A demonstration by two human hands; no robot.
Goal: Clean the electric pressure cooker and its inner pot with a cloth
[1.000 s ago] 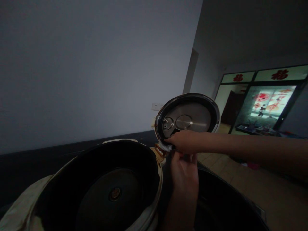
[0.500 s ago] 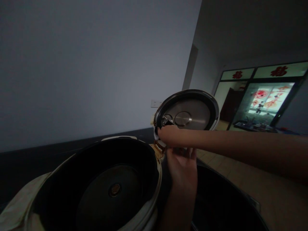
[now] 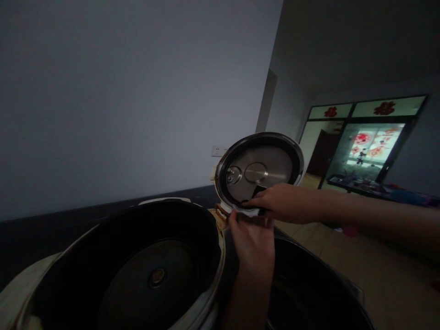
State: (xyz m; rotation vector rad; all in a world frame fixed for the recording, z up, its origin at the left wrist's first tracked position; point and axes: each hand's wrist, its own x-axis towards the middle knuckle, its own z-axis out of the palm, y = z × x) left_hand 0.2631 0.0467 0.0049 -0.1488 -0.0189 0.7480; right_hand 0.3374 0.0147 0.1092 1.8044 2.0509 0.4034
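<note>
The open electric pressure cooker (image 3: 220, 256) stands in front of me, its dark inside showing a round bottom plate with a small knob at the centre. Its lid (image 3: 275, 160) is raised at the right, with the metal inner face towards me. My left hand (image 3: 254, 240) holds the lower edge of the lid from underneath, its fingertips partly hidden. Against the lower inner rim, my right hand (image 3: 275, 201) presses a white cloth (image 3: 250, 211), of which only a small part shows. A dark patch above the right hand's fingers may be its reflection.
Right of the cooker sits a dark round pot (image 3: 309, 284), partly behind my left forearm. The dark counter (image 3: 68, 206) runs along a plain wall with a socket (image 3: 219, 151). Farther off are a tiled floor (image 3: 316, 238) and a glass door (image 3: 371, 142) with red decorations.
My right hand has moved with the white cloth along the lid's rim, from its left side to the lower middle. My left hand stays under the lid. The view has shifted slightly.
</note>
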